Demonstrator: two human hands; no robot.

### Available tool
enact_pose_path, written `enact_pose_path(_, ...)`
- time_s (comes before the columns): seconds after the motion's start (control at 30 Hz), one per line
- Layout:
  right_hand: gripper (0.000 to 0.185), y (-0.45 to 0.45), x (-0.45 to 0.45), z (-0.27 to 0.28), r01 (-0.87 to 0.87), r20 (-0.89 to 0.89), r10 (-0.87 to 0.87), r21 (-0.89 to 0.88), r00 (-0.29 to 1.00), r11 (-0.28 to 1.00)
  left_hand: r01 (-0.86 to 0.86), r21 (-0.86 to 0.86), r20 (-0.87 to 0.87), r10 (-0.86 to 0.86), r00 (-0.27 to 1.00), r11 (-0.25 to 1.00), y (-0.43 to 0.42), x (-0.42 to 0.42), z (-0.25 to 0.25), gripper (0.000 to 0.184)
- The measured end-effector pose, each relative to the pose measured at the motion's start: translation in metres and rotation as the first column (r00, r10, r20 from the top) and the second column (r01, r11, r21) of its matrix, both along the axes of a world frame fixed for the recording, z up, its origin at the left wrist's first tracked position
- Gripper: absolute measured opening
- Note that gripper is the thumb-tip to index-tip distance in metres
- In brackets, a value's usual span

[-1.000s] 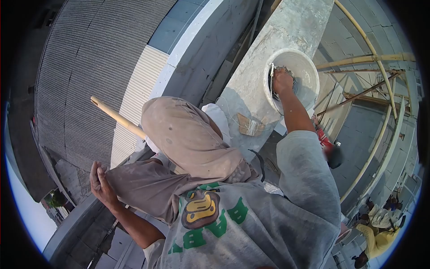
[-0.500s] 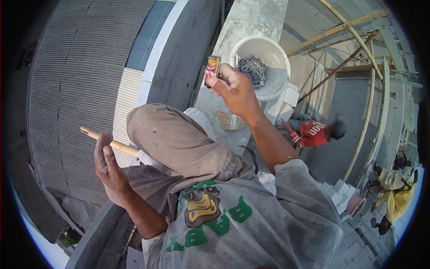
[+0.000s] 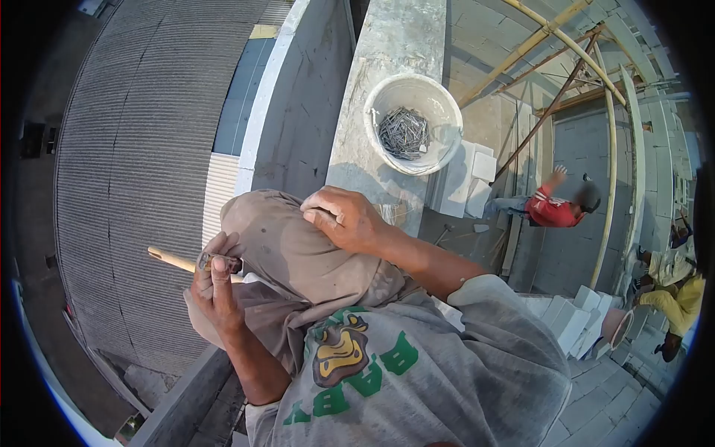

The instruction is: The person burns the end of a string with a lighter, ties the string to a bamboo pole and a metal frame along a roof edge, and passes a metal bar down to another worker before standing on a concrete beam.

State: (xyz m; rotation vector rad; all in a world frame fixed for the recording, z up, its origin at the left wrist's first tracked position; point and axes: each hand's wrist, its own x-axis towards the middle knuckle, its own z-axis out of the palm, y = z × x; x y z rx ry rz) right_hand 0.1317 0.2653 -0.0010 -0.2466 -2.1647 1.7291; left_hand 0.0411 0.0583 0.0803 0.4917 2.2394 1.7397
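My left hand (image 3: pixel 218 287) is closed around a small cylinder (image 3: pixel 232 265) with a dark end, mostly hidden by the fingers. Over my raised knee, my right hand (image 3: pixel 344 217) is curled, thumb against the fingers; whatever it may hold is hidden. The grey-brown trousers (image 3: pixel 298 257) lie right under it. A light wooden or bamboo stick (image 3: pixel 171 258) pokes out behind my left hand. Beyond my right hand, a white bucket (image 3: pixel 445 127) stands on the concrete ledge (image 3: pixel 398 41) with a heap of nails (image 3: pixel 404 133) in it.
Pale blocks (image 3: pixel 477 167) stand beside the bucket, and more blocks (image 3: pixel 577 320) are stacked at lower right. Below on the right is a person in a red top (image 3: pixel 553 208), near bamboo poles (image 3: pixel 611 179). People in yellow (image 3: pixel 678 305) are at far right. A corrugated roof (image 3: pixel 149 164) spreads left.
The small labelled cylinder held up in my right hand is gone from there; a small cylinder now shows in my left hand. My right hand has come down to the knee. The left fingers have closed.
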Motion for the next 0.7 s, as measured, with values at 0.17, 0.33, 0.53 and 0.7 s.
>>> enact_pose_path(0.17,0.054,0.053,0.071,-0.120,0.563,0.689,-0.068,-0.527,0.722,0.637,-0.242,0.077,0.066,0.237,0.969,0.967,-0.037,-0.004,-0.012,0.049)
enact_pose_path(0.33,0.070,0.071,0.088,-0.149,0.711,0.644,-0.336,-0.692,0.687,0.127,-0.368,0.047,0.088,0.363,0.928,0.929,-0.044,0.005,-0.018,0.048)
enact_pose_path(0.53,0.047,0.123,0.053,-0.209,0.711,0.619,-0.555,-0.700,0.556,-0.067,-0.316,0.051,-0.021,0.318,0.948,0.947,-0.039,0.003,-0.015,0.046)
enact_pose_path(0.7,0.037,0.126,0.052,-0.222,0.692,0.632,-0.553,-0.709,0.542,-0.133,-0.335,0.050,-0.044,0.337,0.940,0.941,-0.037,0.006,-0.010,0.044)
